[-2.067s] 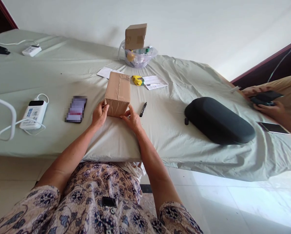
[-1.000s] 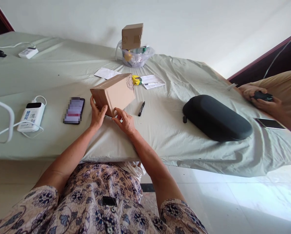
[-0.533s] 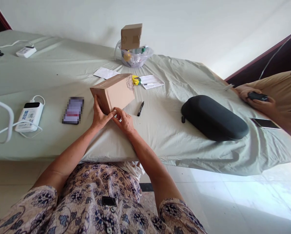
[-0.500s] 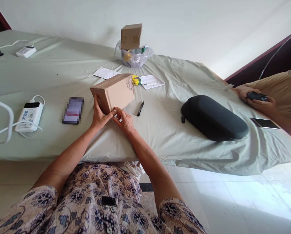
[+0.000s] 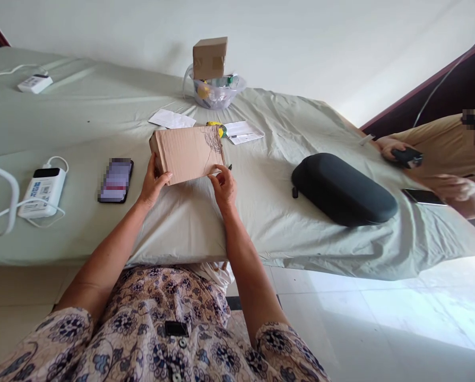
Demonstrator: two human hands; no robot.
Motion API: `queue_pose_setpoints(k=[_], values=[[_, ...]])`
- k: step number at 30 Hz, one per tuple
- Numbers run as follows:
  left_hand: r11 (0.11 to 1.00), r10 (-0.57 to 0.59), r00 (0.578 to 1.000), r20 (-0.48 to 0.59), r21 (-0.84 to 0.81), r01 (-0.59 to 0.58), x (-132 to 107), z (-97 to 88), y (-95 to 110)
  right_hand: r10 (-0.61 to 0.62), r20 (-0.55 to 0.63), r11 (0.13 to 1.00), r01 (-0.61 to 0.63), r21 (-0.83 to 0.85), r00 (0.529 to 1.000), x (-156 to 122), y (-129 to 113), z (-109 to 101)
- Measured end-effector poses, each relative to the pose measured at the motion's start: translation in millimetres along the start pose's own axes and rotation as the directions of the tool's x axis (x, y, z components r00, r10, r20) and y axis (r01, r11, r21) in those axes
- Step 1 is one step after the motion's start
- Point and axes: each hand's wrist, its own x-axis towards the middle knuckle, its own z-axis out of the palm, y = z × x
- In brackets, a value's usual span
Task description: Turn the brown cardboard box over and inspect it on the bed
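A brown cardboard box [image 5: 189, 154] is tilted with its broad face towards me; dark scribbled lines mark its upper right corner. My left hand [image 5: 153, 183] grips its left end, thumb on the face and fingers round the side. At the lower right corner, my right hand [image 5: 224, 185] pinches the near edge between curled fingers and thumb. A black pen [image 5: 230, 167] lies mostly hidden behind that hand. Just past the box sit a yellow and green item [image 5: 222, 130], partly covered, and white papers [image 5: 245, 131].
Left are a phone [image 5: 117, 180] and a white power bank [image 5: 42, 192] with cable. A plastic basket [image 5: 225, 98] at the back carries another cardboard box [image 5: 209, 58]. To the right lie a black case [image 5: 344, 188] and another phone [image 5: 424, 197], near a person's hand [image 5: 456, 188].
The box has turned, showing its broad face more squarely. My right hand has slid right along its lower edge, away from my left. The other person's hands have moved apart.
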Motion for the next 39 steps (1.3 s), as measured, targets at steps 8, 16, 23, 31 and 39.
queue_pose_setpoints(k=[8,16,23,31,39], values=[[0.967,-0.22,0.974,0.055,-0.119,0.225,6,-17.3,17,0.086,-0.165,0.993,-0.071,0.095,0.983,7,7,-5],[0.969,-0.157,0.986,-0.056,-0.203,0.142,9,-11.6,8,0.029,-0.109,0.983,-0.009,0.182,0.994,3,2,1],[0.989,-0.012,0.999,-0.051,-0.148,0.005,8,-11.9,9,0.048,-0.064,0.968,-0.031,0.25,0.997,1,-6,-1],[0.994,-0.041,0.998,-0.05,-0.099,0.036,6,-12.2,9,0.126,0.046,0.95,-0.133,0.282,0.991,3,-5,-1],[0.995,0.019,0.996,-0.082,-0.097,-0.027,9,-11.9,16,0.158,0.157,0.944,-0.195,0.264,0.975,2,-5,-2]])
